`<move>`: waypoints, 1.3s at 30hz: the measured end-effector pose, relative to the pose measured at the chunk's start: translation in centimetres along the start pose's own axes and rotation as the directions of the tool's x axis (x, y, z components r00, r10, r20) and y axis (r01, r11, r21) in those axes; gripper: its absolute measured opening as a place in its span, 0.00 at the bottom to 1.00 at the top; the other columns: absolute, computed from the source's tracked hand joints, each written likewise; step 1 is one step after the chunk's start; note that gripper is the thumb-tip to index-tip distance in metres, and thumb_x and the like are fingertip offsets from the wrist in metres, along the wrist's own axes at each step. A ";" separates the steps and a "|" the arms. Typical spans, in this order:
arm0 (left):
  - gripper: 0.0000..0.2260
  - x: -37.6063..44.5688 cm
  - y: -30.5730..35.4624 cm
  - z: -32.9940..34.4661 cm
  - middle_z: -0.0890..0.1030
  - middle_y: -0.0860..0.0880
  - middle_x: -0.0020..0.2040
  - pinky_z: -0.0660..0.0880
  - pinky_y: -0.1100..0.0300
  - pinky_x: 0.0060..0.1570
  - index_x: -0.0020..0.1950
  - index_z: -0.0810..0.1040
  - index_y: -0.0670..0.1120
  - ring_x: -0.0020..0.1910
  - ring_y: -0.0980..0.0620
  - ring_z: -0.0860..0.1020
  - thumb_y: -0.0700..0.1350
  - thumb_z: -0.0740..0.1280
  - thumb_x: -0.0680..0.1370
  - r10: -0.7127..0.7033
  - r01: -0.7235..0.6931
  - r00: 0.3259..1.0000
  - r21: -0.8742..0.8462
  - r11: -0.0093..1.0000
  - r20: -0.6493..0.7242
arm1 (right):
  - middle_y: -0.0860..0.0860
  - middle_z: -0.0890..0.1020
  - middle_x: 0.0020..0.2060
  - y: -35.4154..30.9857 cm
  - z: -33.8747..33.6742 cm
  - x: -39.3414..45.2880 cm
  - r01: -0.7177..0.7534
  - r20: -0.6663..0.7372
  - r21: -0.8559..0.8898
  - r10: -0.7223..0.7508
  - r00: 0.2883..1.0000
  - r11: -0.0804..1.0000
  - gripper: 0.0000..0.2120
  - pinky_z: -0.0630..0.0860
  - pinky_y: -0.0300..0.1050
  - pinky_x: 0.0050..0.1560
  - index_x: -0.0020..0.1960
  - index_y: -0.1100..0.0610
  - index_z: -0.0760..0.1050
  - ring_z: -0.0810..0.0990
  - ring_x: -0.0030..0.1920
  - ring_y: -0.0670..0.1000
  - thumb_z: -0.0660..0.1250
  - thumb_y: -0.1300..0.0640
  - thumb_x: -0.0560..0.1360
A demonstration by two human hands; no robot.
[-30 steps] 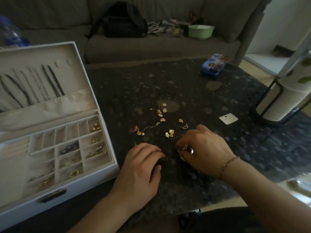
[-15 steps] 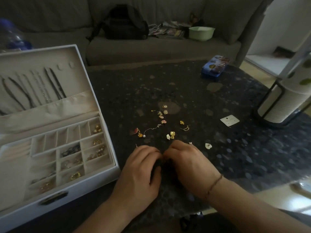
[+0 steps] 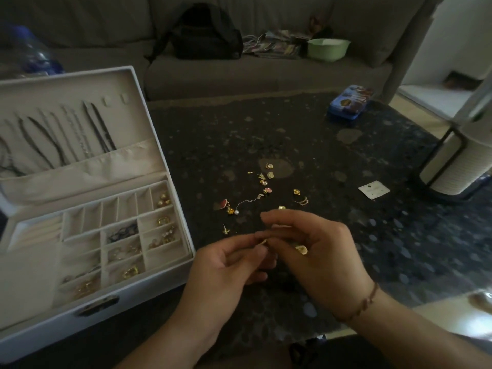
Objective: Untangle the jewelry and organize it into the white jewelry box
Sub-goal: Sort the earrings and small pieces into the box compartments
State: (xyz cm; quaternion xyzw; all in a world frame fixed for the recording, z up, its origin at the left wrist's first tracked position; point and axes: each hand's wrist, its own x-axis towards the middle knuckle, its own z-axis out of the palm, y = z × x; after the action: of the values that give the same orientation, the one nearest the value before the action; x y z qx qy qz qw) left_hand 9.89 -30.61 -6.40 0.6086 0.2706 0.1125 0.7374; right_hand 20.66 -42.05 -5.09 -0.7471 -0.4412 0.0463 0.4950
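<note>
Between box (image 3: pixel 170 182) and loose earrings (image 3: pixel 266 182), both hands (image 3: pixel 226 265) pinch jewelry (image 3: pixel 263 241).

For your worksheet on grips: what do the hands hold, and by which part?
Both hands pinch a small gold earring between their fingertips; which part cannot be told. A second gold piece lies in the right hand.

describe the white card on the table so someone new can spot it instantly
Start at the dark speckled table and go to its right side, near the white cylinder in a black wire stand. Just left of that stand's base lies the small white card, flat and tilted. It is the only pale rectangle there; the scattered jewelry is gold.
</note>
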 end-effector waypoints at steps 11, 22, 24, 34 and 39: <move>0.07 -0.5 0.1 0.2 0.86 0.43 0.46 0.82 0.58 0.44 0.53 0.83 0.42 0.47 0.47 0.86 0.40 0.66 0.78 -0.084 0.083 0.996 -0.149 0.985 -0.001 | 0.40 0.82 0.43 2.4 -7.8 2.7 -0.157 0.159 -0.478 0.261 0.952 0.864 0.16 0.77 0.31 0.48 0.48 0.34 0.74 0.80 0.44 0.36 0.69 0.57 0.75; 0.08 -0.6 -0.4 0.4 0.86 0.41 0.43 0.81 0.61 0.38 0.40 0.86 0.42 0.44 0.45 0.85 0.44 0.71 0.66 -0.004 -0.007 0.998 -0.203 0.979 -0.055 | 0.42 0.78 0.52 2.3 -4.1 1.7 0.061 0.439 -0.735 0.405 0.802 0.675 0.11 0.78 0.45 0.53 0.58 0.41 0.75 0.78 0.51 0.44 0.61 0.41 0.78; 0.06 -0.6 -0.3 0.3 0.85 0.41 0.43 0.80 0.61 0.37 0.38 0.86 0.43 0.44 0.45 0.85 0.45 0.71 0.66 -0.023 0.018 0.999 -0.192 0.981 -0.026 | 0.42 0.78 0.51 2.0 -3.9 1.7 0.066 0.475 -0.711 0.409 0.779 0.701 0.11 0.78 0.45 0.53 0.57 0.41 0.75 0.77 0.51 0.43 0.61 0.40 0.78; 0.06 -0.6 -0.1 0.4 0.84 0.38 0.41 0.80 0.58 0.35 0.46 0.80 0.37 0.40 0.41 0.85 0.38 0.66 0.79 -0.112 0.119 0.991 -0.098 0.988 0.080 | 0.39 0.76 0.47 3.3 -3.7 3.1 -0.108 0.174 -0.737 0.342 0.923 0.667 0.10 0.73 0.40 0.43 0.53 0.42 0.76 0.75 0.48 0.43 0.62 0.39 0.77; 0.06 -0.6 -0.2 0.4 0.84 0.38 0.42 0.80 0.58 0.36 0.45 0.80 0.38 0.40 0.42 0.85 0.39 0.67 0.79 -0.150 0.159 0.982 -0.079 0.984 0.116 | 0.39 0.76 0.46 3.8 -3.5 3.4 -0.045 0.234 -0.763 0.340 0.911 0.645 0.07 0.69 0.37 0.41 0.52 0.42 0.76 0.74 0.46 0.42 0.61 0.42 0.79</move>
State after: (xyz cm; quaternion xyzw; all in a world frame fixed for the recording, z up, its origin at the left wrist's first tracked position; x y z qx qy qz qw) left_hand 9.56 -31.25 -6.41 0.5582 0.2710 0.0331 0.7835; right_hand 26.84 -42.57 -5.07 -0.9048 -0.4198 0.0507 0.0507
